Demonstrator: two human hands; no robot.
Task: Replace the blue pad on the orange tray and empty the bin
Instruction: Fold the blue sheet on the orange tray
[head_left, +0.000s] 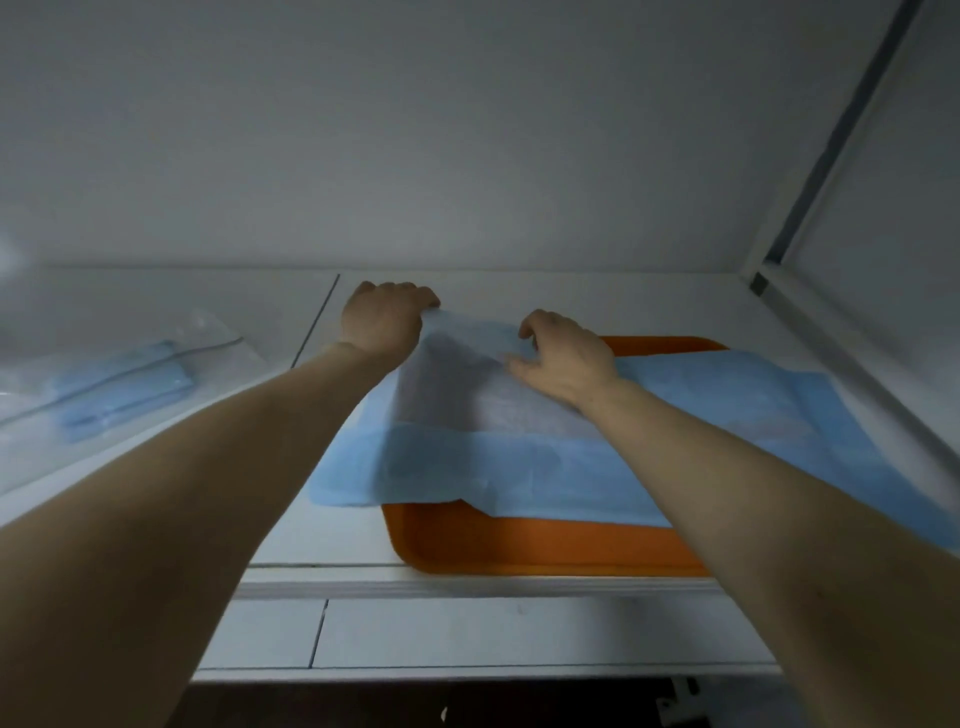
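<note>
White surface carries the orange tray, the blue pad draped over it half unfolded and overhanging at nine o'clock; left hand grips its eleven-o'clock corner, right hand pinches the folded flap, so an uneven pull could skew or crease it.

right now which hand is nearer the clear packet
Left. The left hand grips the blue pad at its far corner, right of the packet; the right hand is farther right.
</note>
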